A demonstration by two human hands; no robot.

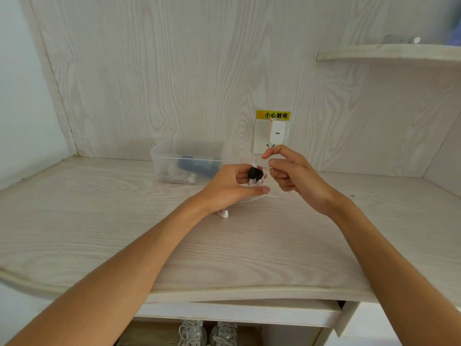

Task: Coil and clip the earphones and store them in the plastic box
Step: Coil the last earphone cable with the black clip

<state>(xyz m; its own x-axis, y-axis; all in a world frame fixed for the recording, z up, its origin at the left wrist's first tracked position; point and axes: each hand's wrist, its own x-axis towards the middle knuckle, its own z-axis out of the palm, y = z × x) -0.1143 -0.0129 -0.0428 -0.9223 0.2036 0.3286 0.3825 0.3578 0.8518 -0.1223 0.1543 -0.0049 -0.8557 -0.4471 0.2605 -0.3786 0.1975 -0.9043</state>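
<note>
Forearms reach over the tabletop [99, 221]: left hand [229, 187] has its grip around the coiled earphones [253, 182] and black clip [255, 173], right hand [294, 176] pinching the cord. Coiling looks mostly done, one earbud [222, 213] dangling; the box [159, 158] behind hasn't got them yet.

Both forearms are bare to the elbow, no sleeves, watch or rings showing; below the worktop [224, 245], grey-white laced sneakers [208, 333] cover the feet.
</note>
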